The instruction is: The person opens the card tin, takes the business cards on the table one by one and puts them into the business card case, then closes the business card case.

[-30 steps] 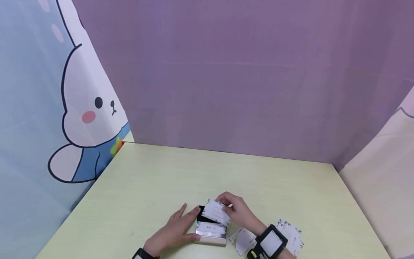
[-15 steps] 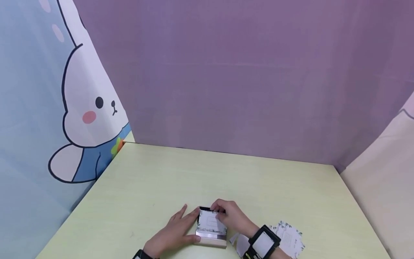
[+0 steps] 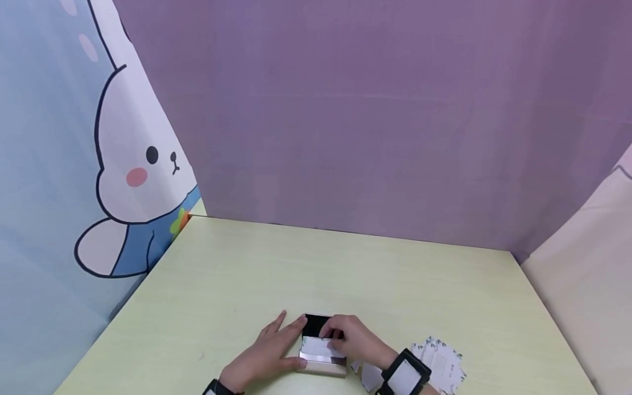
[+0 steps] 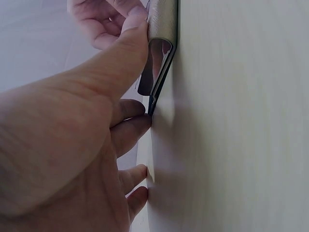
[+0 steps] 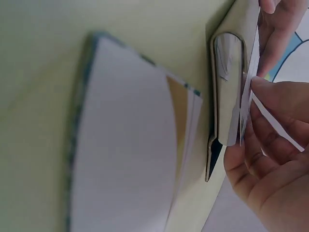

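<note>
- Left hand [image 3: 266, 354]: lies flat on the desk [image 3: 237, 285] with fingers straight and spread; the thumb presses the near left corner of the card case [image 3: 322, 359], and the forefinger runs along its left side. The left wrist view shows the thumb [image 4: 126, 46] against the brushed metal edge of the case [image 4: 161, 29].
- Right hand [image 3: 353, 340]: fingers curled down over the case from its right side, pinching a white card [image 3: 316, 346] that lies in the open case. In the right wrist view the fingertips [image 5: 270, 89] hold the thin edge of the card [image 5: 250, 72] against the case [image 5: 227, 82].
- Card case: between the two hands, touching both; it rests on the desk with its dark inner lining [image 3: 316, 325] exposed on the side away from the person.
- Loose cards [image 3: 441, 362]: a scattered pile with leaf-print borders on the desk just to the right of the right wrist; further cards [image 3: 367, 376] lie under that wrist beside the case. The right wrist view shows one stack [image 5: 130, 145] close up, slightly bowed.
- Wrist camera [image 3: 406, 376]: strapped to the right wrist.
</note>
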`<state>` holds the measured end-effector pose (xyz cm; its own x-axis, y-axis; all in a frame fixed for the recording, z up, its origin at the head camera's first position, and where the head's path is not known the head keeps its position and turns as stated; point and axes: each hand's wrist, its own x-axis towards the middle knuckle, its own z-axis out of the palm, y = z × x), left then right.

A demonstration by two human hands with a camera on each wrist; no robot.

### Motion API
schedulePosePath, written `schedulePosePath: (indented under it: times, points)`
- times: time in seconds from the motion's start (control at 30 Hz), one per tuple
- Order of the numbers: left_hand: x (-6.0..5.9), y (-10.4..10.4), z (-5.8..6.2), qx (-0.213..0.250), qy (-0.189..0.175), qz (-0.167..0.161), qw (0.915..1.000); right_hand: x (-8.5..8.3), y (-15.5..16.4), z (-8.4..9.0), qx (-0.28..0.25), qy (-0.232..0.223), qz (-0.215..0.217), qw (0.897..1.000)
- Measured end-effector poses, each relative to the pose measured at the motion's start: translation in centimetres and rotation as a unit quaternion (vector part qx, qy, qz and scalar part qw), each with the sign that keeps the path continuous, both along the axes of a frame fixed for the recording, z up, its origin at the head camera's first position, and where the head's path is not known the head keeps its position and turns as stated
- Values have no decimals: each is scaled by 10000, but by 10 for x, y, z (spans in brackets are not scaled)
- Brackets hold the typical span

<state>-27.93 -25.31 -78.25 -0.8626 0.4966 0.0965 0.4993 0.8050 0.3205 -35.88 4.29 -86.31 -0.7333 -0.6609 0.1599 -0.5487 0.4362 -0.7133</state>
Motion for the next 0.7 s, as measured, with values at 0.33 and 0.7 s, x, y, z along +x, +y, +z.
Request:
schedulePosePath:
  times: [0.33, 0.7]
  points:
    - [-4, -1, -6, 30, 56, -147, 9999, 27, 12, 62, -294, 649, 369, 9968]
    - [-2, -1, -5, 246, 126, -317, 9991, 115, 60, 253, 769, 166, -177, 9967]
